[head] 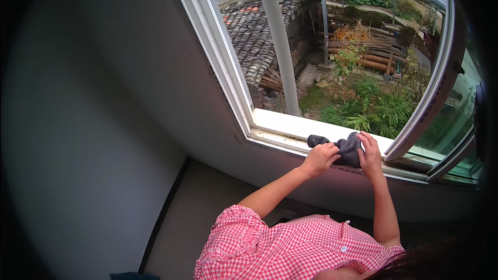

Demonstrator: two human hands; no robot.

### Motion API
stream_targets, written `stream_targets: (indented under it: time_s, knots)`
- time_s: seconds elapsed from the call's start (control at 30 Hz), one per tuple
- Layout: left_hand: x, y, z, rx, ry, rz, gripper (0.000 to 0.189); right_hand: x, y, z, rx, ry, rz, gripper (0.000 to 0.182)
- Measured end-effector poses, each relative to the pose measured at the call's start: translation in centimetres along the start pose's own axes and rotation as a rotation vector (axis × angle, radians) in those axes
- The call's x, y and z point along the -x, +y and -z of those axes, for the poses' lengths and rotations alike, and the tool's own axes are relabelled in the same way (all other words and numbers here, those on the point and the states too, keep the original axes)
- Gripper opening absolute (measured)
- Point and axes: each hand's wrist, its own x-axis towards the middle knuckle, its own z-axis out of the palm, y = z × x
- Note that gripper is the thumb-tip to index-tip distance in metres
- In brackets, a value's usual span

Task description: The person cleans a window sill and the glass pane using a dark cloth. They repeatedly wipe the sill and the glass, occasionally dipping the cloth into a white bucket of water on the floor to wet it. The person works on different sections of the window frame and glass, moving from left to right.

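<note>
A dark grey cloth [350, 151] lies bunched over the sill track of a sliding window. Its left end has my left hand [321, 158] closed around it, with a dark lump of the cloth showing beyond the fingers. At its right end, my right hand [369, 153] grips the upper edge between thumb and fingers. Both hands are over the white window track [280, 139], which shows brown dirt to the left of the cloth. The palm sides of both hands are hidden.
The sliding sash frame [422, 114] stands just right of my right hand. The white window jamb [221, 58] rises at the left, beside a grey wall [155, 97]. Outside are a grey post [278, 42], a tiled roof [255, 35], plants and stacked logs.
</note>
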Motion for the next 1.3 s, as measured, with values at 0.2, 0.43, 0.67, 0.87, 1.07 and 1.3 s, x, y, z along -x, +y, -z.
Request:
stream_targets:
  time_s: [0.2,0.43,0.67,0.87,1.07,1.3]
  knots:
    - [1.7,-3.2,6.6,0.117,0.058,0.274,0.029,-3.7,0.1,-7.1,-0.106,-0.146,-0.069,0.017]
    - [-0.3,-5.7,17.2,-0.527,0.509,0.061,0.015,-11.2,-11.1,-8.4,-0.337,0.195,0.037,0.018]
    - [9.8,-7.3,16.9,-0.406,0.578,0.130,0.019,-9.7,-11.1,-12.5,0.157,-0.046,0.203,0.019]
    - [13.9,-5.8,15.5,-0.302,0.589,0.247,0.012,-9.6,-14.0,-21.8,-0.185,-0.421,0.416,0.018]
    - [17.4,-4.7,13.6,-0.341,0.684,0.320,0.011,-12.2,-16.3,-25.3,-0.077,-0.768,0.316,0.031]
    - [14.4,-5.1,13.9,-0.339,0.595,0.225,0.010,-7.7,-8.8,-13.8,0.270,-0.784,0.191,0.037]
